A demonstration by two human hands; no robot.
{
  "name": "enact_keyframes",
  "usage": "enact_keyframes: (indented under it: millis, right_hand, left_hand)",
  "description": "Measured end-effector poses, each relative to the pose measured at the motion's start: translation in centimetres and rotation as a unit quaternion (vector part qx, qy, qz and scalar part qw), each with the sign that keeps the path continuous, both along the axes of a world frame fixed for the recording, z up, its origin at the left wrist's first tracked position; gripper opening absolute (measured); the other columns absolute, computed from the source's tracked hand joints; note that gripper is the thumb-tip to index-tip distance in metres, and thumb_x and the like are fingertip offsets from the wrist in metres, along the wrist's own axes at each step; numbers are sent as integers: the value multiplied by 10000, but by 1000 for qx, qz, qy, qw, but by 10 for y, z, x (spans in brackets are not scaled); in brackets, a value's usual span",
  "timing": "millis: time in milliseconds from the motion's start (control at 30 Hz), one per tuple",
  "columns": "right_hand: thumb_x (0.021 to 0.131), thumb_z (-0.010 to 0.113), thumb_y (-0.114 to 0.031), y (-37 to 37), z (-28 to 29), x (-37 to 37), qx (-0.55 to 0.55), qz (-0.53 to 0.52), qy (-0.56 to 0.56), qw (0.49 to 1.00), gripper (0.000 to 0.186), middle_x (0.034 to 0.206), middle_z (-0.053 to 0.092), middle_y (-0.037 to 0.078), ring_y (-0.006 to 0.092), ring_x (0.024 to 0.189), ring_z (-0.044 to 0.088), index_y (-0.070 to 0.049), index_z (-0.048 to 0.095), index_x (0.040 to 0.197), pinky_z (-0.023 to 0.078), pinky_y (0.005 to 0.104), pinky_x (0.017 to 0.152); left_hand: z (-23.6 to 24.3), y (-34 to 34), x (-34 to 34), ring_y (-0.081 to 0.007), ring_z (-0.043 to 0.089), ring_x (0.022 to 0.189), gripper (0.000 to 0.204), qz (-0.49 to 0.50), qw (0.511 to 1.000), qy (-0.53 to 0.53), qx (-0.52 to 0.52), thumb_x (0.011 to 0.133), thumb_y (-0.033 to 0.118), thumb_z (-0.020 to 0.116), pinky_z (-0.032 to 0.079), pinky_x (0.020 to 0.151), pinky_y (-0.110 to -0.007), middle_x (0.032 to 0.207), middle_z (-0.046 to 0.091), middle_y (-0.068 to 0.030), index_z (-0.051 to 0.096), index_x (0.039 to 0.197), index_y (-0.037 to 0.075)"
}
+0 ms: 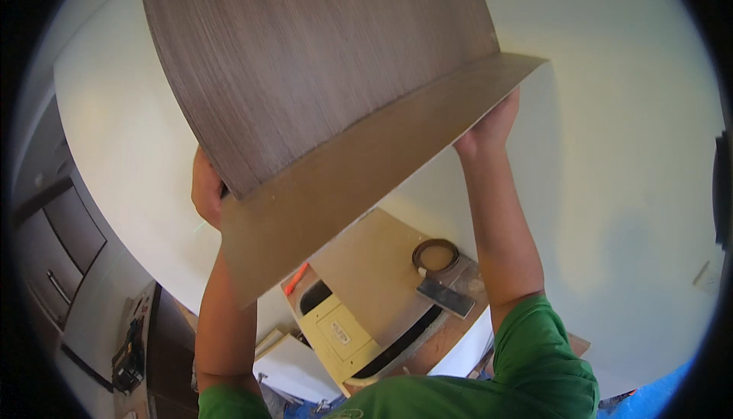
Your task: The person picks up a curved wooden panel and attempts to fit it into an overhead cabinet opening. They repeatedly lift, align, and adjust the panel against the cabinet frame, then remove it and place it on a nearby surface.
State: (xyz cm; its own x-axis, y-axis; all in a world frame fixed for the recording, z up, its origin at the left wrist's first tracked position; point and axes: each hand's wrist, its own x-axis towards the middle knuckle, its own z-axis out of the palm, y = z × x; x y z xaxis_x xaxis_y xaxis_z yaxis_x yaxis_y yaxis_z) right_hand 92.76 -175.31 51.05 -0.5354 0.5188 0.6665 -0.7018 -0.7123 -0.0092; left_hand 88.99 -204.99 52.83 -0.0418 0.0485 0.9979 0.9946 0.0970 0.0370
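Observation:
I hold up a large grey-brown wood-grain panel [321, 52] with a plain tan board [374, 152] along its lower edge, angled up to the right. My left hand [207, 188] grips the panel at its lower left corner, its fingertips hidden behind it. My right hand [489, 122] is closed on the tan board's underside near the right end, partly covered by it. Both bare forearms come up from the lower edge. The pieces are raised against a pale wall [626, 174].
Below are a board sheet [366, 266], a yellow box [336, 331], a coiled brown band [435, 243], a dark rectangular block [444, 297] and an orange tool [296, 278]. At the left are dark doors [72, 228] and black equipment [130, 358]. Blue sheeting [657, 388] lies at the lower right.

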Motion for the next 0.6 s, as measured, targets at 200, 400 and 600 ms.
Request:
enact_keyframes:
  millis: [200,400,600]
  right_hand:
    - [916,378,-661,1,0,-2,26,-13,3,1000,766,1408,400,95,292,1241,437,-75,333,1408,377,502,1005]
    - [925,434,-541,-12,6,1,-36,-46,-40,997,646,1361,457,99,302,1214,455,-57,417,1353,395,462,1004]
    - [937,424,-465,-3,-29,-27,100,44,87,990,565,1292,524,129,313,1170,511,-51,462,1320,436,459,988]
  left_hand:
    - [5,-14,2,-232,573,1111,585,-26,994,34,-98,872,315,632,467,956,-372,1257,551,-113,438,1338,19]
    - [8,10,15,-181,556,824,521,35,998,54,7,710,315,744,461,727,-298,942,562,-63,563,1071,-14]
    - [14,15,22,-238,488,634,511,149,972,184,-1,549,350,857,399,581,-324,734,470,-71,540,813,48]
